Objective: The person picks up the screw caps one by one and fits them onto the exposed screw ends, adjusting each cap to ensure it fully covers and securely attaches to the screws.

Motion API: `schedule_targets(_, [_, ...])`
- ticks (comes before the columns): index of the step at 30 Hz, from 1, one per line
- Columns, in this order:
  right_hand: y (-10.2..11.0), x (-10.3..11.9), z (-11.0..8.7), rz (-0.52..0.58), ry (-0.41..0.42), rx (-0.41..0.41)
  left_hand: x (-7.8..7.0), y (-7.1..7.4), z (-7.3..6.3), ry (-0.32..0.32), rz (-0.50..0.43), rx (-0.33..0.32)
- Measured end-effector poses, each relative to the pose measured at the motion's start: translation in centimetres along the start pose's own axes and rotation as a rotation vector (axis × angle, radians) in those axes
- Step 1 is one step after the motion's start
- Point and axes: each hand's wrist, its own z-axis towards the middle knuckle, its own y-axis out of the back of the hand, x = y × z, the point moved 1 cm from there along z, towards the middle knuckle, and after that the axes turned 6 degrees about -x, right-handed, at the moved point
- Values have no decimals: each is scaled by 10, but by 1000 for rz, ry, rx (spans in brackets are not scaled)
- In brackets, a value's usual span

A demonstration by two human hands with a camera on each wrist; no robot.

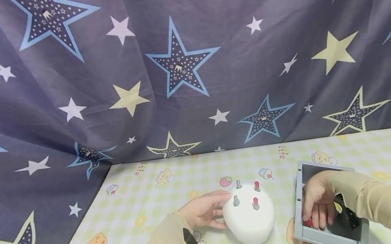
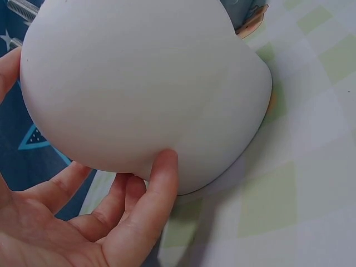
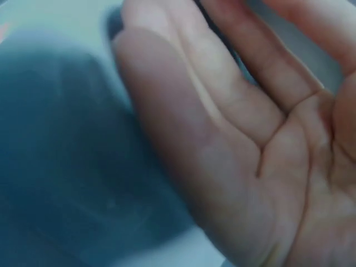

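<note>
A white rounded body (image 1: 250, 219) rests on the table with metal posts standing from its top. In the left wrist view its smooth surface (image 2: 144, 89) fills much of the picture. Two posts carry red caps (image 1: 255, 203); the other two are bare grey, threaded posts (image 1: 236, 200). My left hand (image 1: 206, 210) holds the body from its left side, fingers and thumb spread around it. My right hand (image 1: 317, 201) reaches down into a grey tray (image 1: 319, 237), fingers pointing downward. A small red piece (image 1: 307, 223) shows right at its fingertips.
The tray stands right of the white body, its long walls slanting. A pale green checked cloth with printed food pictures covers the table (image 1: 120, 231). Behind and at the left hangs a dark curtain (image 1: 187, 119) with stars.
</note>
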Motion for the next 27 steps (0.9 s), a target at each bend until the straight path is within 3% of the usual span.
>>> schedule_targets(27, [10,4,-23,49,95,-127,-1,0,-1,3,-11,10])
